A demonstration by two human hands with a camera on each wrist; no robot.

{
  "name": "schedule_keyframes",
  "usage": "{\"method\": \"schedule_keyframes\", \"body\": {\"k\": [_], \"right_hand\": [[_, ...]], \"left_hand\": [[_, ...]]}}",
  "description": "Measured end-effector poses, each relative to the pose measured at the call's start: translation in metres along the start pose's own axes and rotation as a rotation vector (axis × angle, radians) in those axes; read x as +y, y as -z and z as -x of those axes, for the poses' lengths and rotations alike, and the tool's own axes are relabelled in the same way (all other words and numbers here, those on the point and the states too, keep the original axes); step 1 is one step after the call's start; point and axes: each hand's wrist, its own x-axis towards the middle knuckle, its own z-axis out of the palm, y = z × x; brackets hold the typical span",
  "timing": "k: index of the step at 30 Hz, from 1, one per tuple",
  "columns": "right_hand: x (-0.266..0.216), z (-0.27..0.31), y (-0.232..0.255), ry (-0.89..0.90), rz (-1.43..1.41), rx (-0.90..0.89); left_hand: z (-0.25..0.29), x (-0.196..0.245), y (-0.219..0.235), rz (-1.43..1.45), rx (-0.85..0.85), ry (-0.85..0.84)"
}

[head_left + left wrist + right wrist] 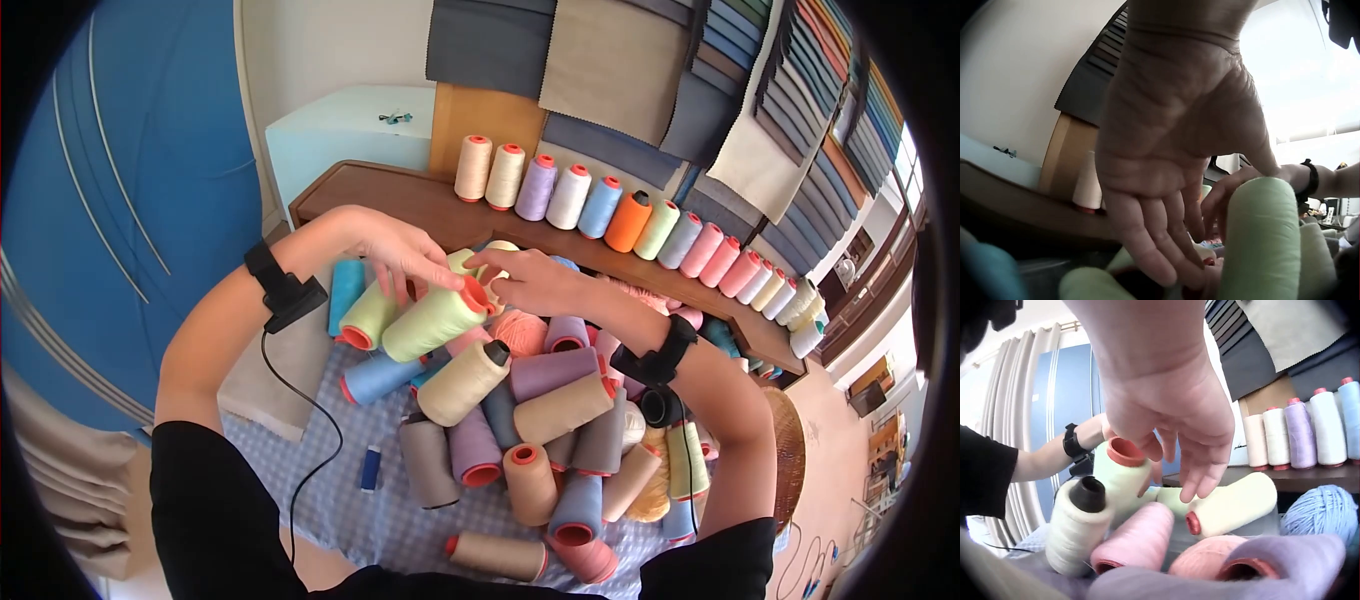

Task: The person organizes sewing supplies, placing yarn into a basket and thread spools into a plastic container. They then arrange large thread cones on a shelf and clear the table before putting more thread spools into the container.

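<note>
Above the upper-left part of a heap of thread cones, my left hand [395,248] touches a light green cone [433,326] near its red end. In the left wrist view, the fingers of that hand [1163,131] hang nearly straight beside the green cone [1262,240], with the thumb by its top. My right hand [540,283] hovers over the back of the heap, fingers loosely bent. In the right wrist view, this hand [1163,406] holds nothing, its fingertips just above a pale yellow cone [1238,506]. Another light green cone [371,316] lies under my left hand.
Cones line the brown shelf [330,190] behind the heap. Fabric swatches [610,65] hang above. On the checked cloth [335,500] are a small blue item [371,468] and a beige cone [497,557]. A woven basket [789,450] is at the right.
</note>
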Motion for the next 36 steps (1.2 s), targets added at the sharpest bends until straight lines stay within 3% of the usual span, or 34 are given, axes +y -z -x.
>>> {"method": "schedule_keyframes", "body": {"k": [4, 5, 7, 9, 10, 14, 17, 19, 21, 23, 24, 25, 26, 27, 30, 33, 36], "right_hand": [[-0.024, 0.001, -0.004, -0.120, -0.259, -0.026], [-0.026, 0.002, -0.004, -0.120, -0.255, -0.028], [-0.031, 0.003, -0.003, -0.108, -0.039, -0.162], [-0.033, 0.003, -0.008, -0.041, 0.114, -0.158], [-0.032, 0.002, -0.012, 0.025, 0.266, -0.152], [-0.033, -0.011, -0.010, -0.011, 0.253, -0.257], [-0.038, -0.006, 0.004, -0.016, 0.329, -0.186], [-0.034, 0.001, 0.015, -0.067, 0.239, -0.090], [-0.031, 0.012, 0.021, -0.161, 0.034, 0.118], [-0.019, 0.016, 0.030, -0.359, -0.229, 0.145], [-0.016, 0.017, 0.031, -0.361, -0.217, 0.145], [-0.011, 0.021, 0.029, -0.392, -0.335, 0.305], [-0.005, 0.024, 0.028, -0.419, -0.451, 0.468], [0.004, 0.026, 0.029, -0.421, -0.432, 0.474], [0.020, 0.036, 0.031, -0.473, -0.649, 0.561], [0.023, 0.044, 0.032, -0.510, -0.768, 0.651], [0.029, 0.048, 0.034, -0.506, -0.835, 0.654]], "left_hand": [[0.002, -0.008, -0.008, -0.052, 0.055, -0.044], [0.004, -0.012, -0.003, -0.206, 0.139, 0.032], [0.007, -0.022, -0.003, -0.361, 0.223, 0.110], [0.008, -0.035, -0.015, -0.397, 0.325, 0.300], [0.009, -0.041, -0.024, -0.339, 0.354, 0.256], [0.012, -0.044, -0.036, -0.324, 0.387, 0.218], [0.026, -0.055, -0.011, -0.134, 0.388, 0.132], [0.032, -0.063, 0.013, -0.070, 0.520, -0.021], [0.028, -0.060, 0.038, 0.072, 0.621, -0.012], [-0.002, -0.074, 0.067, 0.088, 0.736, -0.071], [-0.018, -0.076, 0.079, 0.175, 0.758, -0.089], [-0.038, -0.079, 0.084, 0.181, 0.763, -0.102], [-0.059, -0.079, 0.089, 0.238, 0.918, -0.124], [-0.076, -0.079, 0.093, 0.300, 1.071, -0.147], [-0.121, -0.084, 0.104, 0.287, 1.231, -0.173], [-0.161, -0.093, 0.120, 0.211, 1.296, -0.230], [-0.172, -0.090, 0.120, 0.307, 1.201, -0.275]]}}
